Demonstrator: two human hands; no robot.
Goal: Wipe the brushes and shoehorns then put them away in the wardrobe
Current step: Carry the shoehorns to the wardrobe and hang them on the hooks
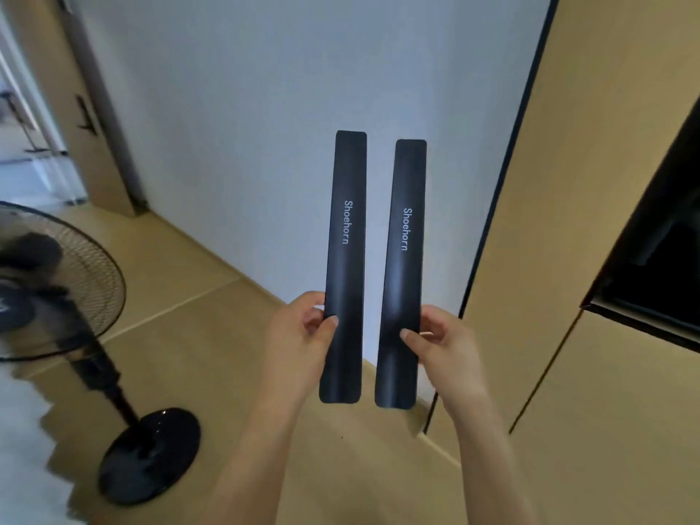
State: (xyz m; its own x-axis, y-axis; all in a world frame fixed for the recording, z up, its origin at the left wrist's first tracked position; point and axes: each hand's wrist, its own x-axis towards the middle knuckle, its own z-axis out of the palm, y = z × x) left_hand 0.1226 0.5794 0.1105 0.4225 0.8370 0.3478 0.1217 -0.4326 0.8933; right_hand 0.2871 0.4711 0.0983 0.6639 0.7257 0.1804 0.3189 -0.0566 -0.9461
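Two bare forearms reach forward from the bottom of the view. The left hand (303,331) pinches the left shoehorn (344,267) on its lower third, thumb across the front face and fingers curled behind its edge. The right hand (443,346) pinches the right shoehorn (402,274) at a similar height, thumb likewise on the front. Both shoehorns are black, long and flat, held upright side by side with a narrow gap between them, not touching; each carries the white word "Shoehorn" along its length. Below and behind lies the tan floor (197,335). A black pedestal fan (57,286) stands on it at the left, well apart from the hands. Behind the shoehorns rises a white wall (265,126). At the right stands a tan wardrobe (591,183) with a dark recess (659,267).
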